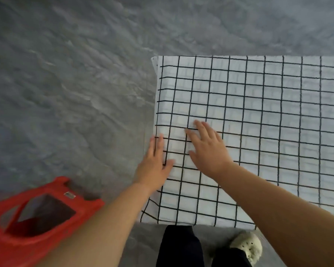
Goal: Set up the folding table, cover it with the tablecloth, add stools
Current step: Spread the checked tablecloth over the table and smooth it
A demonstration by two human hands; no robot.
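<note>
- Fingers (159, 143) of the left hand (154, 162) were straight and released, gripping nothing; they lay along the left edge of the white tablecloth with a black grid (258, 112), the thumb spread onto the cloth.
- Fingers (201, 126) of the right hand (208, 149) were spread and relaxed, palm down on the tablecloth just beside the left hand.
- Black trouser legs (179, 247) and a pale perforated clog (248, 245) stood at the near edge of the cloth.
- A red plastic stool (12, 234) sat on the floor to the near left, tilted, its dark hollow showing, apart from the cloth.
- The tablecloth lay spread over the tabletop (153, 61), hanging over the near edge; a white corner of the tabletop showed bare at the far left.
- Grey mottled floor (66, 74) stretched beyond and to the left.
</note>
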